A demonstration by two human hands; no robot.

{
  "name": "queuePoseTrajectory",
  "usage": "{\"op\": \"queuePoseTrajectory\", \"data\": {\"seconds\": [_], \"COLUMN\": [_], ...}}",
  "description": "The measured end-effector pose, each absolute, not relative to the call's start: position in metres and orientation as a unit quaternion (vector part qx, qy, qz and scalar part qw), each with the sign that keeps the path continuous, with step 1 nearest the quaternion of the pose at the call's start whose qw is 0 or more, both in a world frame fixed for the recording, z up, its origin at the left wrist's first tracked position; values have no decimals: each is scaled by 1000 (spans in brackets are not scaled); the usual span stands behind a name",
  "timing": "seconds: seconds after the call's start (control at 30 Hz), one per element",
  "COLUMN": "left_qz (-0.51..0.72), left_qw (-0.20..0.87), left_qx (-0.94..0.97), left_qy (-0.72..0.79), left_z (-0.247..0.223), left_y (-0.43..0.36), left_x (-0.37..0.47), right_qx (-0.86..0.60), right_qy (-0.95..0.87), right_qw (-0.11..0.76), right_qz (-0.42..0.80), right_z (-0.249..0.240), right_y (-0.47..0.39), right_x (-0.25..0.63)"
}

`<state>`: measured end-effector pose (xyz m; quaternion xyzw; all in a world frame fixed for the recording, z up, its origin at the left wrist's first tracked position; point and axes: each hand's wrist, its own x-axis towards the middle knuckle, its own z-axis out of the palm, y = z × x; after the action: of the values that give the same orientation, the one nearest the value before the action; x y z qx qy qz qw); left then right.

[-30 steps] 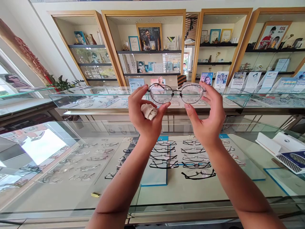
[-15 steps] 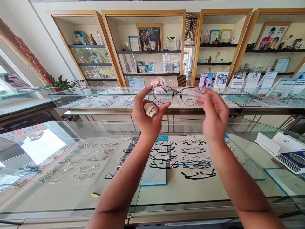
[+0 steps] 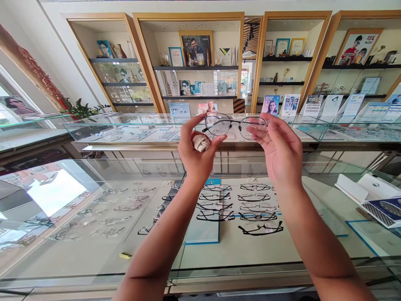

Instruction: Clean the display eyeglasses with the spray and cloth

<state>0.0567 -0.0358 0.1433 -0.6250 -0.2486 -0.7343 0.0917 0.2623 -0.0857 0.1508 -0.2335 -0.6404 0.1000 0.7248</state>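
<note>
A pair of round, thin dark-framed eyeglasses (image 3: pixel 236 123) is held up above the glass counter, lenses upright and spread between both hands. My left hand (image 3: pixel 198 152) pinches the frame's left edge with its fingers and also has a crumpled whitish cloth (image 3: pixel 201 143) tucked in its palm. On the other side, my right hand (image 3: pixel 283 146) grips the right end of the frame between thumb and fingers; some of its fingers show behind the right lens. One temple arm shows folded behind the left lens.
Below my arms is a glass display case (image 3: pixel 150 267) with rows of eyeglasses (image 3: pixel 260 228) inside. A white box (image 3: pixel 376 188) stands at right, a small yellow piece (image 3: pixel 125 256) at front left. Farther back are another glass counter (image 3: pixel 140 148) and wooden shelves (image 3: pixel 189 16).
The eyeglasses and my left hand have shifted slightly right. The frame is turned a little, and my right hand's fingers now show more behind the right lens.
</note>
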Motion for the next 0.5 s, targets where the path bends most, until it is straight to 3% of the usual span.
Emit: {"op": "queuePoseTrajectory", "data": {"seconds": [0.17,0.3,0.5], "left_qz": [-721,-711,-670], "left_qw": [74,72,69], "left_qx": [-648,-662,-704], "left_qy": [-235,-226,-227], "left_z": [143,143,145], "left_y": [-33,-32,-43], "left_x": [54,52,54], "right_qx": [-241,-242,-302], "right_qy": [-641,-609,-689], "right_qw": [723,756,653], "right_qz": [90,-8,-91], "right_z": [148,154,168], "right_y": [-80,-86,-107], "right_x": [269,274,273]}}
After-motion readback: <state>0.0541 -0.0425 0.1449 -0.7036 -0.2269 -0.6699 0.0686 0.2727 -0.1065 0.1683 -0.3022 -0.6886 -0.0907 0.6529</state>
